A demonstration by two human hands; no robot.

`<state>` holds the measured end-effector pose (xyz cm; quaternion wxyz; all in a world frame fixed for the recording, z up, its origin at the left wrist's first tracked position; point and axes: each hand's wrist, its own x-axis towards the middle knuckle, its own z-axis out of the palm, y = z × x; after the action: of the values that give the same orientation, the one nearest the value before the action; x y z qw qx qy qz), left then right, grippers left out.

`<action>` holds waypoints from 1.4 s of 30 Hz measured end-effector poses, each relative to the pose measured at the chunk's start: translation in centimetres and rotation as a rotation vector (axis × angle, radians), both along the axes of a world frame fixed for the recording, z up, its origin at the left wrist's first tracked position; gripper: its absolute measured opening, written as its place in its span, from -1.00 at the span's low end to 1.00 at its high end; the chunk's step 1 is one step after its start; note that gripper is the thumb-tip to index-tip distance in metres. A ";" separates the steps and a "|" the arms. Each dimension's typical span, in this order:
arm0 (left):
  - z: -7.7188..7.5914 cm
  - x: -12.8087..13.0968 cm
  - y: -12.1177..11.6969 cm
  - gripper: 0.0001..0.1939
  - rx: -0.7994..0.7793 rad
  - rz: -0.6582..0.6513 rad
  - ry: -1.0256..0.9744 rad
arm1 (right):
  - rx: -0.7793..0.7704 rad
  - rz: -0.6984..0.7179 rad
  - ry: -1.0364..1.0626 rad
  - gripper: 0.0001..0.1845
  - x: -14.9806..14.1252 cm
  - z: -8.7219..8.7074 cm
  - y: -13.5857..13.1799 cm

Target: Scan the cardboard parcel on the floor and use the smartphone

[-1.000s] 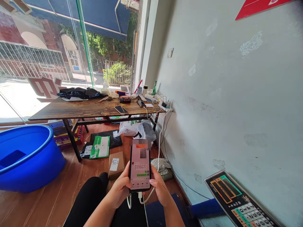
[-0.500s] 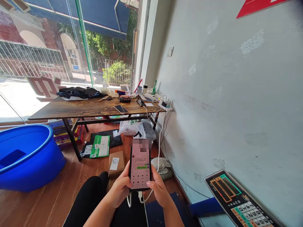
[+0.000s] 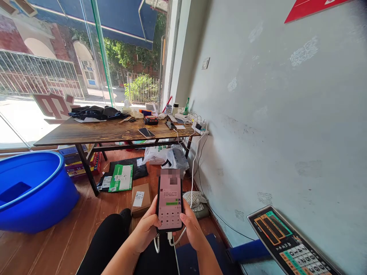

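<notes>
A smartphone [image 3: 169, 208] is held upright in front of me between both hands, its lit screen showing a chat and a grid of icons. My left hand [image 3: 149, 220] is closed around its left edge, thumb at the lower left of the screen. My right hand [image 3: 191, 225] grips the right edge, with the thumb at the lower right rim. From the phone's bottom end runs a plugged-in white charging cable [image 3: 192, 179], leading up to the table. A white loop [image 3: 156, 243] hangs below the phone's left corner.
A wooden table [image 3: 94, 131] ahead carries another phone [image 3: 146, 132], dark clothing and a power strip [image 3: 200, 129]. On the floor lie a cardboard box [image 3: 141, 198] and a green-and-white parcel [image 3: 121, 177]. A blue tub [image 3: 57, 198] stands left; a scale's keypad panel [image 3: 286, 240] juts in right.
My right thumb has shifted slightly up and outward, from the screen's lower right to the phone's right rim. The left hand and phone stay nearly in place.
</notes>
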<state>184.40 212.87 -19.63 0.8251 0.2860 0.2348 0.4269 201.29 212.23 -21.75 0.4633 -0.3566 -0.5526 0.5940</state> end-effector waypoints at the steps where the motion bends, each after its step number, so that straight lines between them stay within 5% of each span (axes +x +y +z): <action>1: 0.1 0.0 0.0 0.06 0.004 -0.002 0.007 | 0.029 -0.029 -0.021 -0.27 -0.1 -0.1 0.1; 8: 0.2 0.0 0.1 0.08 0.006 -0.052 0.012 | 0.547 -0.413 -0.569 -0.30 -0.5 0.2 0.9; 13: 0.4 -0.1 0.2 0.10 0.021 -0.083 0.012 | 0.649 -0.551 -0.776 -0.33 -0.7 1.9 1.3; 19: 0.5 0.0 0.1 0.07 0.052 -0.110 -0.012 | 0.516 -0.501 -0.525 -0.34 -1.1 2.2 1.1; 23: -0.2 0.3 0.1 0.05 0.006 -0.027 0.012 | 0.158 -0.200 -0.142 -0.39 -0.9 2.4 0.7; 28: -0.9 0.5 0.3 0.05 -0.009 0.006 -0.030 | -0.055 0.012 -0.019 -0.34 -0.1 1.7 0.3; 32: -1.2 0.6 0.5 0.06 -0.016 0.063 -0.065 | -0.064 0.048 0.008 -0.20 -0.3 1.0 0.1; 42: -1.1 0.3 0.3 0.08 -0.015 0.090 -0.044 | -0.007 -0.009 0.039 -0.26 -1.3 1.2 -0.1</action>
<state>184.74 213.13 -20.69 0.8121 0.2595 0.2327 0.4680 200.03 212.14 -20.51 0.4754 -0.3489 -0.5398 0.6008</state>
